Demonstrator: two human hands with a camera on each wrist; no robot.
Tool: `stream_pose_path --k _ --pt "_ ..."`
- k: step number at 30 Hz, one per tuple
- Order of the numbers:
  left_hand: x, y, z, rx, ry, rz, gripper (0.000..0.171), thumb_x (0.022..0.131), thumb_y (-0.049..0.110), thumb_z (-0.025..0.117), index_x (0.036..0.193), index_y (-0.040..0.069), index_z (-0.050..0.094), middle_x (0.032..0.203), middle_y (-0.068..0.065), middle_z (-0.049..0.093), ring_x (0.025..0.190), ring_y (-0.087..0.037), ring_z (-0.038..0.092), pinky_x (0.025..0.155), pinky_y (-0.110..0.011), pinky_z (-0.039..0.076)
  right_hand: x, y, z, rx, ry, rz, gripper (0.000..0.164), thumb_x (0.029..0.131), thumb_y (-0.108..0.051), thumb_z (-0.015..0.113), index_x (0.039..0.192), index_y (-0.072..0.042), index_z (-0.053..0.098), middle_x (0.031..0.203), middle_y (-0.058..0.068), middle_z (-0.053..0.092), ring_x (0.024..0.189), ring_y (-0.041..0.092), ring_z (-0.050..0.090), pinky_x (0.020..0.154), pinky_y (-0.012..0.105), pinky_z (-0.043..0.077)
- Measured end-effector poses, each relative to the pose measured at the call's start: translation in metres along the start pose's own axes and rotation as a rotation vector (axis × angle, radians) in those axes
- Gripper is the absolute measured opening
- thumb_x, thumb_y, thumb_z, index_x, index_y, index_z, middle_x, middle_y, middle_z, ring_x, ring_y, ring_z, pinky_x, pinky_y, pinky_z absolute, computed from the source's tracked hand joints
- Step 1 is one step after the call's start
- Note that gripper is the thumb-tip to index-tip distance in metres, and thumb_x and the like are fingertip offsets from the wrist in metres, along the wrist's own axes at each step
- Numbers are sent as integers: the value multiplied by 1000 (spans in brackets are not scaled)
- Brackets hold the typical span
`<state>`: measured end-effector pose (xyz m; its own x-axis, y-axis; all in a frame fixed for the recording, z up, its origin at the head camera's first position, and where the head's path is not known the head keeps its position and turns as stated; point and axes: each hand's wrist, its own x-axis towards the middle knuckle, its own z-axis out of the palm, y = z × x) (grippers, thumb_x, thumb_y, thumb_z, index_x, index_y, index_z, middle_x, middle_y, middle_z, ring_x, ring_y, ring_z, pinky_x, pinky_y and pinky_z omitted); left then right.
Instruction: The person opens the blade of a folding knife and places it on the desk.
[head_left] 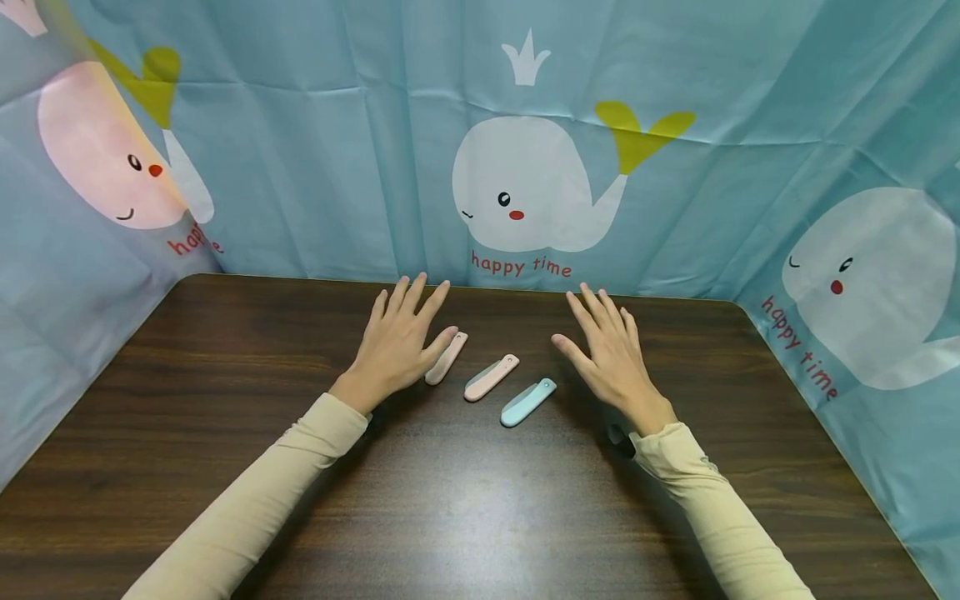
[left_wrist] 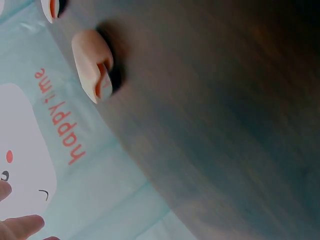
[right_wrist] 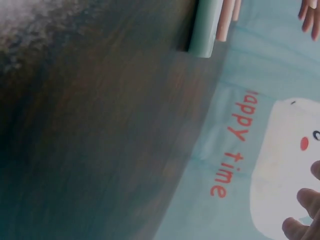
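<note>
Three small folding knives lie slanted side by side on the table: a pale pink one, a second pink one and a light blue one. All look folded, with a strip of blade showing along the handle of the middle and blue ones. My left hand is spread, its thumb overlapping the leftmost knife in the head view. To the right of the blue knife, my right hand has its fingers extended and holds nothing. The right wrist view shows the blue knife end-on beside pink handles.
The dark wood-grain table reaches back to a light blue curtain printed with white whales. That curtain also hangs along the left and right sides. A bright light reflection lies on the tabletop in front of the knives.
</note>
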<state>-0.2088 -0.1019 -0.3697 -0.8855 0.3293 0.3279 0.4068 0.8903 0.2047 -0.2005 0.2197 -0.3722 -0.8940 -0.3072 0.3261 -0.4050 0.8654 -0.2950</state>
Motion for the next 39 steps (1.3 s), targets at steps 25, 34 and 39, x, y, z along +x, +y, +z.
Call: stream_pose_path --k 25,34,39 --pt "-12 41 8 -58 -65 66 66 101 52 45 157 21 28 161 -14 30 148 -38 28 117 -60 25 -21 -14 -5 69 -102 -41 71 99 -50 53 158 -21 24 167 4 17 155 34 11 120 60 15" --pt "-19 52 12 -84 -79 93 67 101 50 48 157 18 30 159 -16 34 147 -39 31 117 -59 27 -28 -16 -3 73 -134 -55 69 100 -49 52 158 -23 26 167 2 18 154 33 13 120 59 17" --pt "-23 59 15 -95 -79 113 66 101 49 50 156 16 32 159 -16 35 146 -40 33 116 -59 28 -31 -17 -2 101 -164 -65 69 99 -46 56 157 -19 30 166 4 21 154 34 16 120 59 19"
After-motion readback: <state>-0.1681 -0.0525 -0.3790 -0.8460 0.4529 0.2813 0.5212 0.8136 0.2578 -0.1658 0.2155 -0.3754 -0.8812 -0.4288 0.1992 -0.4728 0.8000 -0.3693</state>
